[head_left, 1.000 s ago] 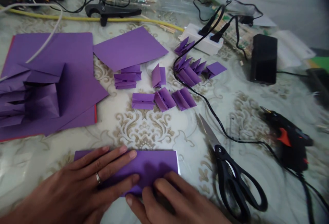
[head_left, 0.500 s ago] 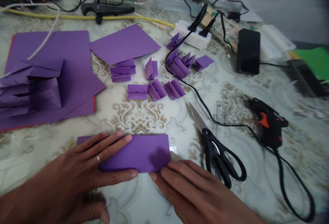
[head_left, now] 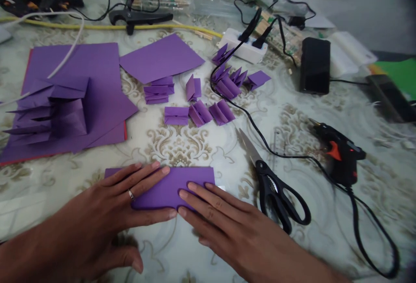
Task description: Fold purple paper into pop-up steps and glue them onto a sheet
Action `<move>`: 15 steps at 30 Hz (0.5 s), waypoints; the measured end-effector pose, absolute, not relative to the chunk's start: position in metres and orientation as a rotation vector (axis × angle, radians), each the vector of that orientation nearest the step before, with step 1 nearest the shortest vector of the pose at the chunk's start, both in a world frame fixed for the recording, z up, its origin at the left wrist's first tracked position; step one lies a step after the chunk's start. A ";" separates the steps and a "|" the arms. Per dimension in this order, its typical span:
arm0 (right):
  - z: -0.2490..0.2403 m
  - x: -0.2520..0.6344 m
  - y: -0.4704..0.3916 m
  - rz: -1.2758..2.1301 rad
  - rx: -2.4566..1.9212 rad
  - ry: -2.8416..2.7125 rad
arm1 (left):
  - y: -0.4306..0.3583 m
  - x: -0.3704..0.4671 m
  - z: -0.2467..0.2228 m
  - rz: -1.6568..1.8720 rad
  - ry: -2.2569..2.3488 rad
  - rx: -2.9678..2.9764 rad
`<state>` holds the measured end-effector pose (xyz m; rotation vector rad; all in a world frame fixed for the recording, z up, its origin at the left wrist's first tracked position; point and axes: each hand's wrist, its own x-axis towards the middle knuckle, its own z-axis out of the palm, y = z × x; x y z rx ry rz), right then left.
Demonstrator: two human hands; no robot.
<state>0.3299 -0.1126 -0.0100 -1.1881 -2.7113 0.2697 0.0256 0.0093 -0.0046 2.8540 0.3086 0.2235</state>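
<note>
Two bare hands rested on one purple paper strip (head_left: 183, 177) at lower centre of the frame. Left hand (head_left: 102, 209) lay flat, fingers parted, thumb off the paper; right hand (head_left: 227, 220) flat too, fingers closer together, over the strip's right part; neither gripped anything. Judged risk: uneven pressure could skew the paper and set a crooked crease; a wide rightward sweep might knock the scissors (head_left: 261, 169) nearby. Strip's long axis ran left to right, nearly level, short ends facing the frame's sides.
</note>
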 end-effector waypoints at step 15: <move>0.018 0.357 -0.132 0.279 -1.331 -2.607 | 0.005 0.018 -0.009 0.127 0.338 2.818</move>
